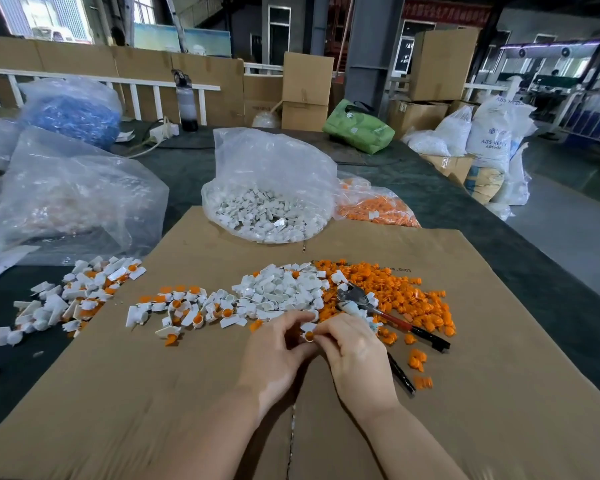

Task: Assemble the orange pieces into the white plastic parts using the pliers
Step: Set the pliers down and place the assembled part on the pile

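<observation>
A dark table [482,209] fills the view, and a flattened cardboard sheet [153,393] lies across its near part. Behind the sheet's far edge stands an open clear bag of white parts [267,202], with a bag of orange pieces [378,206] just beside it on the right. A large crumpled clear bag [66,192] sits at the left, and a bag of blue pieces [73,112] lies farther back. A green bag [357,126] rests near the table's far edge.

On the cardboard, a loose heap of orange pieces [406,296] spreads on the right, touching a heap of white plastic parts [278,289] in the middle. To the left a scatter of white parts already fitted with orange pieces [187,310] runs off the sheet's edge onto the table.

The pliers [378,308] lie on the orange heap, metal head toward the white heap, the dark handles pointing to the near right; nobody holds them.

Both hands meet over the cardboard just in front of the heaps. The left hand [278,351] and the right hand [354,355] each have a closed grip, fingertips pinching from either side one small white part with an orange piece [308,335] in it.
</observation>
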